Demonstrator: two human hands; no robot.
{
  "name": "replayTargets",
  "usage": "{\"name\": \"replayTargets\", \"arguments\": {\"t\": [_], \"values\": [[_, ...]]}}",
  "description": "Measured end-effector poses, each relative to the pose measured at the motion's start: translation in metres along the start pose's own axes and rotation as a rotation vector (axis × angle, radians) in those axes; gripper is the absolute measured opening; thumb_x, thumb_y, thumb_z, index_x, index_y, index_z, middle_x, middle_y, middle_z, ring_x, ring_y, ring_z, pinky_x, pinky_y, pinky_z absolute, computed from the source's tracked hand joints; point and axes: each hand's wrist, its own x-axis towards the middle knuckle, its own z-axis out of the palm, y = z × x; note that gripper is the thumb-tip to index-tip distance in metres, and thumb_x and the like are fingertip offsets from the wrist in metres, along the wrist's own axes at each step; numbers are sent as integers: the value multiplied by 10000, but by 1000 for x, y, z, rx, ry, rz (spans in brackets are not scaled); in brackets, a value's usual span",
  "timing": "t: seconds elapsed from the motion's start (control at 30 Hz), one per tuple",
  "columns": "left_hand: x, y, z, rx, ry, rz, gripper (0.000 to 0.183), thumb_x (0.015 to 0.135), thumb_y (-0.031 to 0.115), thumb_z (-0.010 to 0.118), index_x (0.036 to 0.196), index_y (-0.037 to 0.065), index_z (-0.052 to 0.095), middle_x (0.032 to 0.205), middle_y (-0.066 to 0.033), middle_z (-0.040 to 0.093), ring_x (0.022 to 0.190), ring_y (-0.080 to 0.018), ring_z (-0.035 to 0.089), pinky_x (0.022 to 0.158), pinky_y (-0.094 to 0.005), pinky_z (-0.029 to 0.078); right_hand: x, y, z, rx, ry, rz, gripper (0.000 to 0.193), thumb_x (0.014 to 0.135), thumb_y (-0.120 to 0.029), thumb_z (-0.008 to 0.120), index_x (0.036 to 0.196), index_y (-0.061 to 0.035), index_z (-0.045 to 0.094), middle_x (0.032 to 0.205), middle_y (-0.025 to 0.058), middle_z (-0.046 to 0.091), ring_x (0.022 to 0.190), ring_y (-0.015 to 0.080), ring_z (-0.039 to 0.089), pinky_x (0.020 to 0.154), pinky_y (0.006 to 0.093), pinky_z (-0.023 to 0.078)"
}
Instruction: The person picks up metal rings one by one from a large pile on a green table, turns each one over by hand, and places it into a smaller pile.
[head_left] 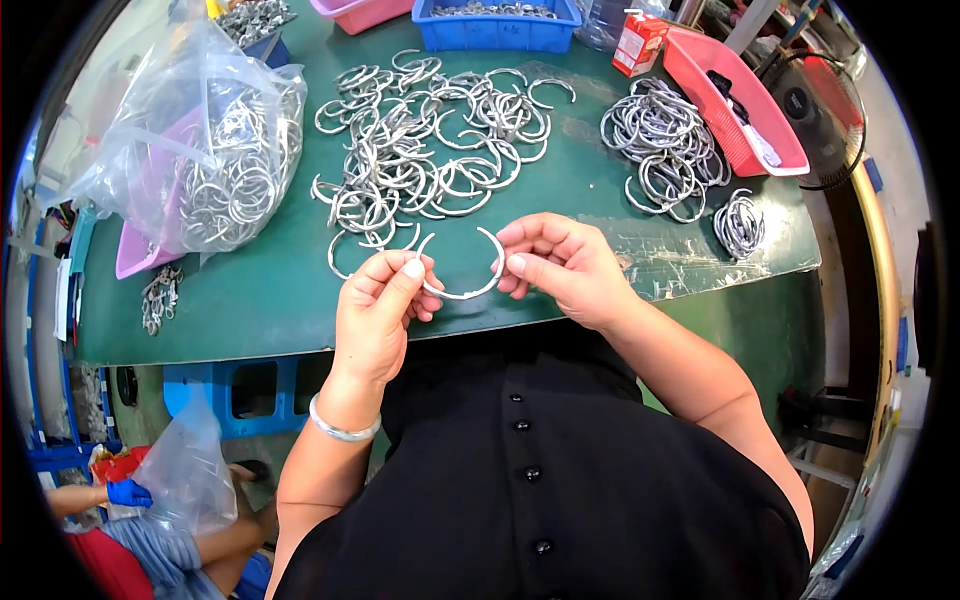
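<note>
Between my two hands is an open C-shaped metal ring (463,296), silver-grey, its gap facing away from me. My left hand (385,295) pinches its left side between thumb and fingers. On the opposite side, my right hand (550,262) grips it the same way. Just beyond lies a loose heap of similar open rings (400,165) on the green table (560,190). A second pile of rings (665,140), stacked closer together, sits to the right, with a small bundle of rings (738,225) near the table's right edge.
At left, a clear plastic bag (235,150) of rings rests over a pink basket (135,250), near small metal parts (160,298). A blue bin (495,32), red-and-white carton (640,42) and pink tray (735,110) line the back. A seated person's blue-gloved hand (128,493) shows lower left.
</note>
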Motion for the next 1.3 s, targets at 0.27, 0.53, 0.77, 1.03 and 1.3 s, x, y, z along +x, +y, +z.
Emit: {"name": "replayTargets", "arguments": {"t": [0.27, 0.53, 0.77, 1.03, 1.3], "values": [[2, -1, -2, -73, 24, -81, 120, 849, 144, 509, 845, 36, 563, 677, -37, 559, 543, -93, 506, 499, -195, 392, 0, 2, 3, 47, 4, 53, 205, 808, -27, 535, 1002, 36, 513, 829, 77, 594, 685, 117, 573, 601, 230, 478], [2, -3, 6, 21, -16, -73, 112, 852, 127, 493, 852, 33, 555, 688, -44, 566, 553, -98, 516, 506, -204, 402, 0, 2, 1, 38, 79, 126, 158, 797, -51, 567, 937, 0, 514, 763, 48, 590, 634, 94, 561, 560, 203, 456], [8, -13, 1, 201, -22, 12, 135, 860, 107, 470, 917, 17, 554, 719, -51, 575, 601, -102, 523, 555, -208, 415, 12, -28, -53, -253, 322, -229, 126, 764, -33, 574, 887, -16, 548, 696, -12, 557, 585, 44, 499, 516, 181, 391], [11, -15, -1, 168, -59, 12, 127, 856, 98, 476, 914, 18, 555, 714, -47, 571, 601, -91, 520, 555, -199, 413, 22, -102, -167, -976, 924, -407, 155, 729, -65, 558, 859, 19, 571, 691, 63, 579, 609, 137, 536, 570, 255, 430], [8, -15, -1, 198, -51, 15, 123, 852, 90, 478, 922, 21, 552, 720, -41, 568, 610, -89, 519, 565, -198, 416, 48, -59, -102, -1324, 429, -550, 173, 703, -100, 581, 868, -46, 579, 857, 121, 560, 820, 287, 542, 741, 366, 440]]}}
